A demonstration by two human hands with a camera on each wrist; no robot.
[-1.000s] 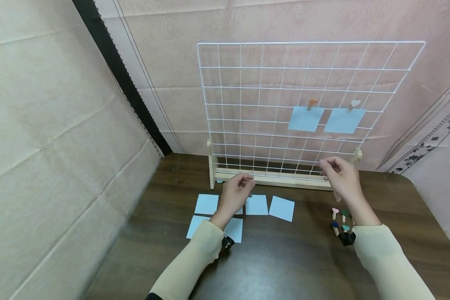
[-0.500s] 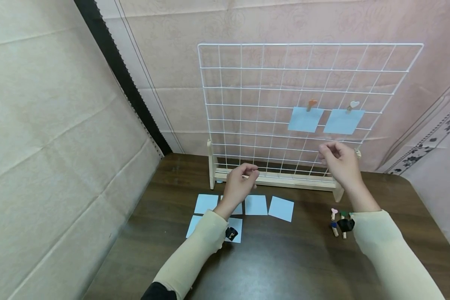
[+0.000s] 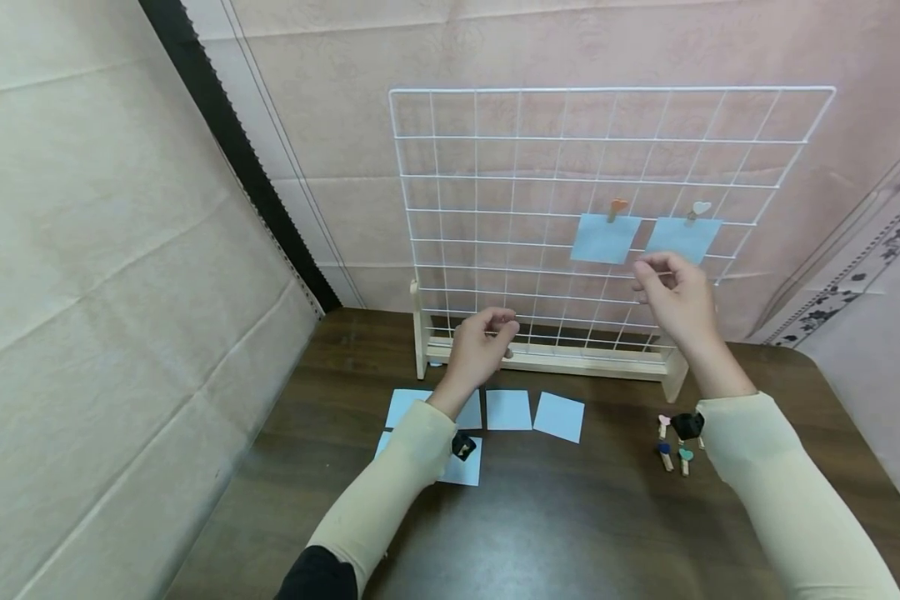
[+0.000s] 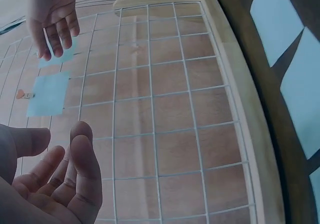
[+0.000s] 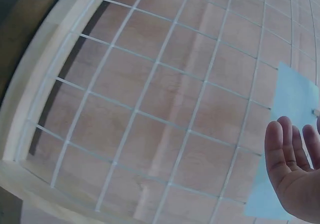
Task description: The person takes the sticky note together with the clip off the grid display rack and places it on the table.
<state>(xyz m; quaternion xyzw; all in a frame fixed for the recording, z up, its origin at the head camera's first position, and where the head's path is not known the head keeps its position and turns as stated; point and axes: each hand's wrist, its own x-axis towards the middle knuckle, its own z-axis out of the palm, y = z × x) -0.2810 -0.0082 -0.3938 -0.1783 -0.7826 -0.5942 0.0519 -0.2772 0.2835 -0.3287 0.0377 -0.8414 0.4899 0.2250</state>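
Observation:
My left hand (image 3: 474, 354) hovers before the lower middle of a white wire grid (image 3: 519, 137), its fingers bent loosely with nothing between them. Further right, my right hand (image 3: 678, 304) is raised just below and in front of a blue paper square (image 3: 682, 236) and also holds nothing. That square hangs from a clothespin with a white heart (image 3: 701, 207). Beside it, another blue square (image 3: 605, 239) hangs from a clothespin with an orange heart (image 3: 618, 205). In the left wrist view, thumb and fingers of the left hand (image 4: 60, 179) stand apart.
The grid stands in a pale wooden base (image 3: 585, 363) on a dark wooden table (image 3: 570, 533). Several blue paper squares (image 3: 507, 410) lie below the left forearm. Small heart clothespins (image 3: 685, 460) lie near the right wrist. A cloth wall rises behind.
Both hands have risen toward the grid, both empty. The right hand now overlaps the lower edge of the right hanging square. The hanging squares and clothespins stay in place.

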